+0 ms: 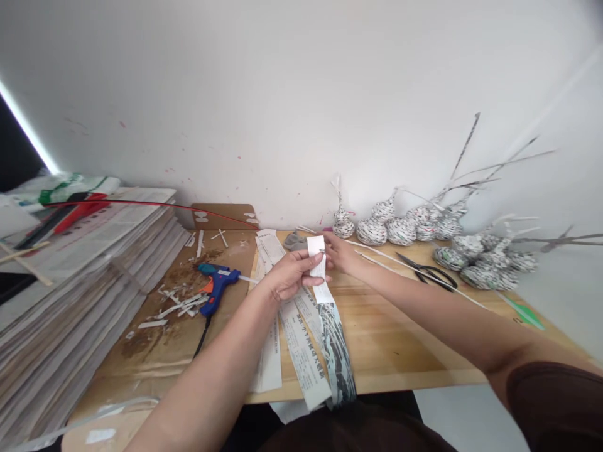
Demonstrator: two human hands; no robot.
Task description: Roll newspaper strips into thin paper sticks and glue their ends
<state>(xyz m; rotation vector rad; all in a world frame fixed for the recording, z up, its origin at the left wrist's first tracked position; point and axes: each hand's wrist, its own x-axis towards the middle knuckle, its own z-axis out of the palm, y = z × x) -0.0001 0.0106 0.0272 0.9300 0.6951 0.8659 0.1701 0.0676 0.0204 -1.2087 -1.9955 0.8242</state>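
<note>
My left hand [293,276] pinches a newspaper strip [336,351], its thumb lying across the white upper part. The strip hangs down past the table's front edge, and its lower part has a dark blue-grey printed picture. At the strip's right edge is my right hand [342,253], fingers curled against the paper and partly hidden by it. Beneath my left hand, more newspaper strips [301,351] lie fanned out on the wooden table [386,339]. A grey lump [294,240], its kind unclear, sits just behind my hands.
On the left are a blue glue gun [219,289], paper scraps [181,304] on cardboard, and a tall newspaper stack [117,270] with a red-and-black tool [80,213]. Black scissors [431,275], thin paper rods [377,262] and several woven paper gourds [400,230] occupy the right and back.
</note>
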